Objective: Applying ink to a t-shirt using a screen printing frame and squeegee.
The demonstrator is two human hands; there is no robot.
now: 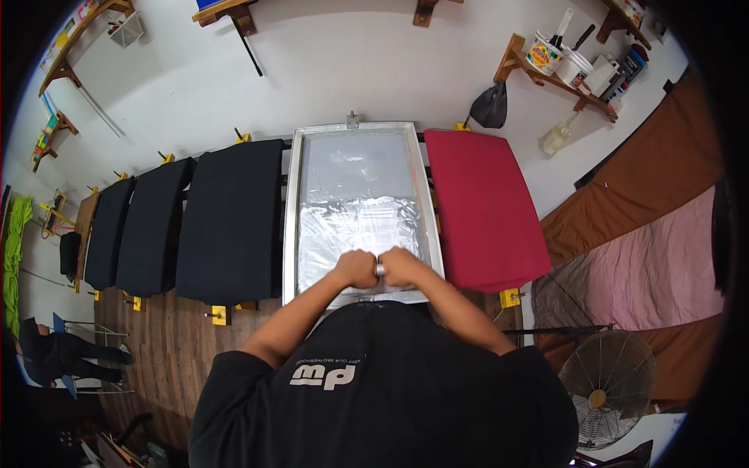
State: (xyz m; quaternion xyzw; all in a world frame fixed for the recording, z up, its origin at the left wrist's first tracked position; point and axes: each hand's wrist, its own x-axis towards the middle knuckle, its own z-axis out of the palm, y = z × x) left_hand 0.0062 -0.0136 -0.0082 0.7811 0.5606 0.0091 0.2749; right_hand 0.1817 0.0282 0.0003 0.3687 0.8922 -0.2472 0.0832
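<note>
My left hand [356,267] and my right hand [400,267] are both closed, side by side over the near end of a metal-framed printing screen [292,210]. A small silvery, rounded thing [381,269] shows between the two fists; its kind cannot be made out. My curled fingers hide whatever else they grip. Under the hands, shiny, wrinkled clear plastic film [331,230] covers the near half of the screen's mesh. The far half of the mesh [355,168] looks smooth and pale grey. A metal clamp [353,119] sits at the frame's far edge.
Black-covered boards [230,222] stand in a row to the left, and a red-covered board [488,207] lies to the right. A wire fan [608,390] is at the lower right. Tubs [544,53] stand on a wall shelf. Another person [70,355] is at the far left.
</note>
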